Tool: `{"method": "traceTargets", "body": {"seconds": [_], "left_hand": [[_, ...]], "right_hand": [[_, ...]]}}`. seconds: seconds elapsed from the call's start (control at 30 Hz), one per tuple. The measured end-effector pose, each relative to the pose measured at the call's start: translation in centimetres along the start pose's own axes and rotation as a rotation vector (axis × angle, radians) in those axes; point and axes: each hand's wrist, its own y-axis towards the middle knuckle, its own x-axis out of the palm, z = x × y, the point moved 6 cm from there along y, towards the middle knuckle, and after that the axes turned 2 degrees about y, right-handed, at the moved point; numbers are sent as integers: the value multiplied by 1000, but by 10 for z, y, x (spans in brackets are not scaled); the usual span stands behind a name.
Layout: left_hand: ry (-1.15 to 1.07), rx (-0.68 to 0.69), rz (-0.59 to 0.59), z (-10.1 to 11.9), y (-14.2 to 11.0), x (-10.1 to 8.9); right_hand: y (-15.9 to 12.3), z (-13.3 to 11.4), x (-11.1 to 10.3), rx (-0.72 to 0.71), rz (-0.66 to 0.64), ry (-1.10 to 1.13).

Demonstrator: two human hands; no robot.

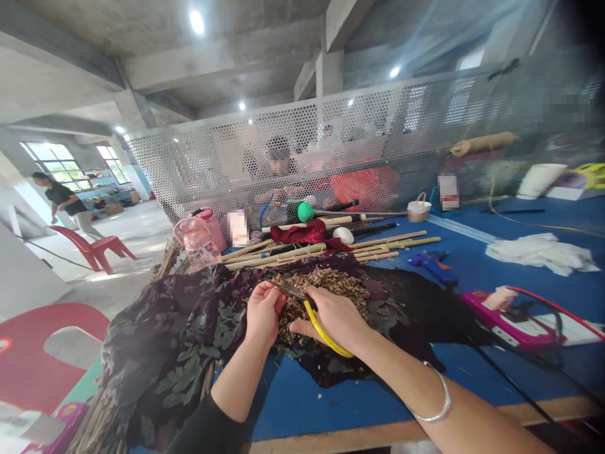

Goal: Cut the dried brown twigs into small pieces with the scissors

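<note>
My right hand [335, 318] is closed on a pair of scissors [325, 333] with yellow handles, whose dark blades point left toward my other hand. My left hand [262, 312] is pinched at the blade tips; what its fingers hold is too small to make out. Below and behind both hands lies a heap of dry brown plant bits [333, 284]. The heap rests on a dark patterned cloth [179, 340] spread over the blue table [293, 403].
Bamboo sticks [283, 255], a green ball [305, 212] and dark red fabric [300, 233] lie behind the heap. To the right are a blue glue gun [435, 267], white gloves [541, 252] and a magenta device [513, 321] with cords. A perforated metal screen [212, 157] stands behind; a person is beyond it.
</note>
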Motion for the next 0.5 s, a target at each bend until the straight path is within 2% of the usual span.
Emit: {"method": "traceTargets", "body": {"seconds": [0.27, 0.5], "left_hand": [[33, 66, -49, 4, -1, 3], [181, 174, -70, 12, -3, 5]], "right_hand": [[0, 0, 2, -10, 19, 12], [0, -1, 2, -2, 25, -1]]}}
